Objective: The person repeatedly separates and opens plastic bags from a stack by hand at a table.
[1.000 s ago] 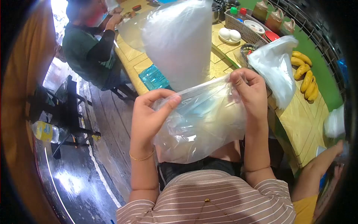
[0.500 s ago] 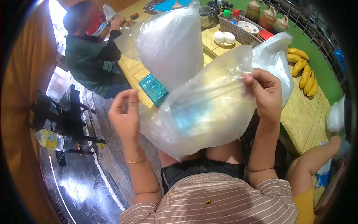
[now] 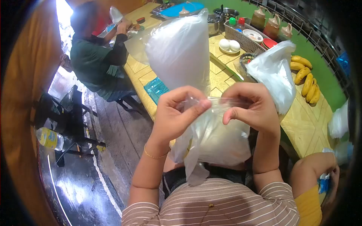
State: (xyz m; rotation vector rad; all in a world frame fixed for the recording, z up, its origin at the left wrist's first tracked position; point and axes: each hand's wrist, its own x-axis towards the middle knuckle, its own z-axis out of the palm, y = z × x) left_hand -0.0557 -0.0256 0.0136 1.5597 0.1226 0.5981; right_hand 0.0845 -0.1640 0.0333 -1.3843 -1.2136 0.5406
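Observation:
A clear plastic bag [image 3: 222, 141] hangs from both hands in front of my lap, its top edge gathered between them. My left hand [image 3: 181, 113] pinches that edge between thumb and fingers. Close beside it, my right hand [image 3: 250, 107] has its fingers curled round the other part of the edge, thumb a little apart. Behind the hands a large white plastic bag [image 3: 181, 52] stands on the table [image 3: 301, 128]. A teal packet [image 3: 155, 89] lies at its left foot. Another white plastic bag [image 3: 273, 73] sits to the right of my right hand.
Bananas [image 3: 309, 83], two eggs on a dish [image 3: 229, 46] and a basket [image 3: 241, 37] with bottles stand along the back. A person in dark green [image 3: 92, 62] sits at upper left, and another person's leg [image 3: 311, 169] shows at lower right. A bottle [image 3: 49, 138] is at far left.
The clear bag was spread wide between my hands; now its top is bunched. My left hand, off the bag's edge half a second ago, has moved right and grips it beside my right hand.

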